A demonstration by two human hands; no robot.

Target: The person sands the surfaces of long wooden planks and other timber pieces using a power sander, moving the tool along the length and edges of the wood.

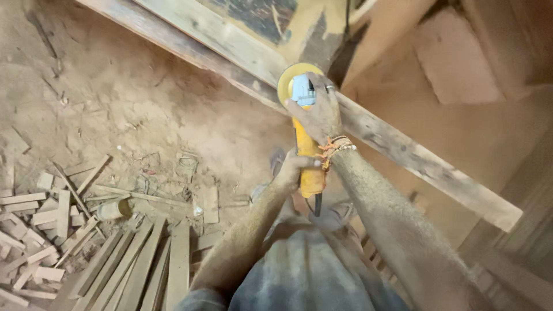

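A yellow angle grinder (305, 144) sat just above the middle of the frame, its disc end pressed against a long weathered plank (403, 150) that ran from the upper left down to the right edge. The right hand (318, 112) lay over the grinder's head, fingers curled down around it. The left hand (292, 171) wrapped the rear handle, fingers closed about it. Bare dusty floor (115, 98) opened to the upper left of the plank's edge; wood offcuts (57, 224) and slats (144, 265) crowded the lower left.
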